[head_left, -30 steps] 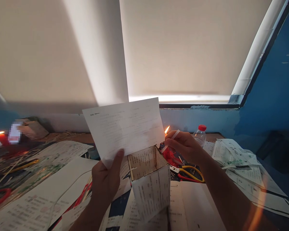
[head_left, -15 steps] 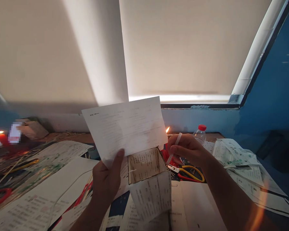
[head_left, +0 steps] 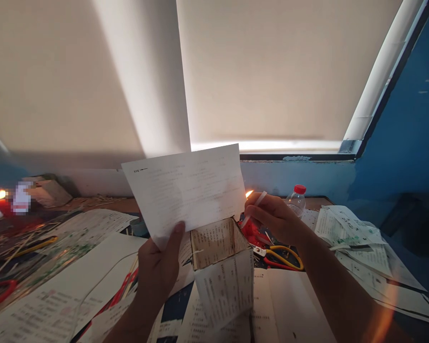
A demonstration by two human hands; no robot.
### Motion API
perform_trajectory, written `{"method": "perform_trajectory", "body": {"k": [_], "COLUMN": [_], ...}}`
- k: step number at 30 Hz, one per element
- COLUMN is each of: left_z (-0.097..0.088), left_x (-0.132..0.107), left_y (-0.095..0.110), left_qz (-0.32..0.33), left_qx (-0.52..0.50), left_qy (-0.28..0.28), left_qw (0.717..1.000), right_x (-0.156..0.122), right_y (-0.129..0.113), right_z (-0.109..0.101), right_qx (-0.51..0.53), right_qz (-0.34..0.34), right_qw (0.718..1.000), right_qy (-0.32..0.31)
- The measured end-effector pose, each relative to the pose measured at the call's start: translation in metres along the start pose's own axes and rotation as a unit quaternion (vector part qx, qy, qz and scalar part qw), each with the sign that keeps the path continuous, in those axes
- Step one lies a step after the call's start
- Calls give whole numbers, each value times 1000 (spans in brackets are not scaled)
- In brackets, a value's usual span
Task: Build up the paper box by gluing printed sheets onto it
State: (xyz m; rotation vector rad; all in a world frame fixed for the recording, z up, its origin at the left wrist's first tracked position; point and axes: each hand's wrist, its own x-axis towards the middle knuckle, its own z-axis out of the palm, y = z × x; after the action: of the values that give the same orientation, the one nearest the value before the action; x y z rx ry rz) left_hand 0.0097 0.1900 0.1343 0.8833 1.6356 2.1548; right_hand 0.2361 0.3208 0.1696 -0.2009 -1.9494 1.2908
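My left hand is closed on the lower edge of a printed white sheet, held upright above an open box made of printed paper. My right hand pinches a thin white stick just right of the box. The stick's upper end points toward a small candle flame behind the sheet's right edge. Red wax lies under the stick's lower end.
Printed papers cover the table on both sides. Yellow-and-red scissors lie right of the box. A clear bottle with a red cap stands at the back. A second lit red candle burns far left.
My right hand dipped the white stick downward, then raised it back toward the flame. The sheet and my left hand have hardly moved.
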Motion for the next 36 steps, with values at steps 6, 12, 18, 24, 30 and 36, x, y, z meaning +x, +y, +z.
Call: {"method": "perform_trajectory", "body": {"k": [6, 12, 18, 24, 30, 36], "left_z": [0, 1, 1, 3, 2, 1], "left_x": [-1, -4, -5, -5, -4, -2], "left_y": [1, 4, 2, 1, -1, -4], "left_qz": [4, 11, 11, 8, -20, -2], "left_qx": [18, 36, 39, 26, 24, 6], "left_qy": [-6, 2, 7, 4, 17, 3], "left_qw": [1000, 999, 999, 1000, 999, 1000], "right_x": [-1, -4, -6, -8, -6, 0], "right_y": [1, -7, -17, -24, -19, -13], "right_z": [-1, -1, 2, 1, -5, -4], "right_qx": [-8, 32, 67, 76, 79, 58], "right_qz": [2, -8, -17, -25, -46, -57], "right_qw": [1000, 998, 994, 991, 995, 993], "right_qy": [-2, -53, -89, -106, -28, 82]}}
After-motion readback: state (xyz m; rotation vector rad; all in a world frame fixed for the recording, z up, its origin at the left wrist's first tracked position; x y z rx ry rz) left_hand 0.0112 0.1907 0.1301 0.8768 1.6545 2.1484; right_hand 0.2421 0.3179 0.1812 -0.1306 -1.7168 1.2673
